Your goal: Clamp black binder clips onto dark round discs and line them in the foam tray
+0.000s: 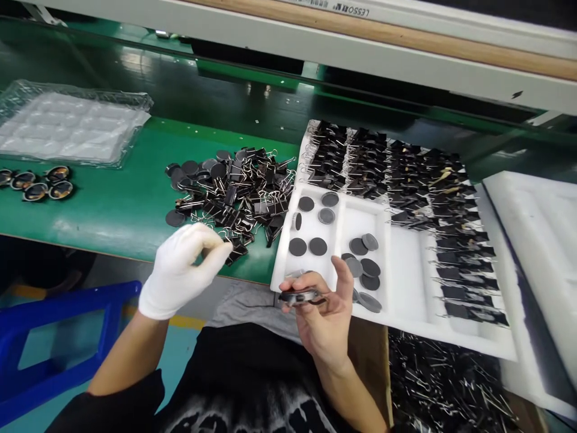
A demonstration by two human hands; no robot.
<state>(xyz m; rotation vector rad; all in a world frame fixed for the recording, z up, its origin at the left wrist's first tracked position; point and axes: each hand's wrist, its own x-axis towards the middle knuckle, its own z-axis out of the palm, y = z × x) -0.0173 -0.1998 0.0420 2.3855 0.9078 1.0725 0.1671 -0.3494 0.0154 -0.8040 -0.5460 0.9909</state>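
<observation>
Green tabletop [112,207] is bearing heaped clips [231,195]; hands apart. Left hand [180,270] is pinching at them, hold unclear; right hand [325,319] is gripping round piece [298,297] beside white tray [433,334], ideally pressing lightly, rim only

From my head, the only view looks forward and steeply down over my left hand [183,270] and my right hand [327,316], close above them, taking in the bench [112,207] beyond.
</observation>
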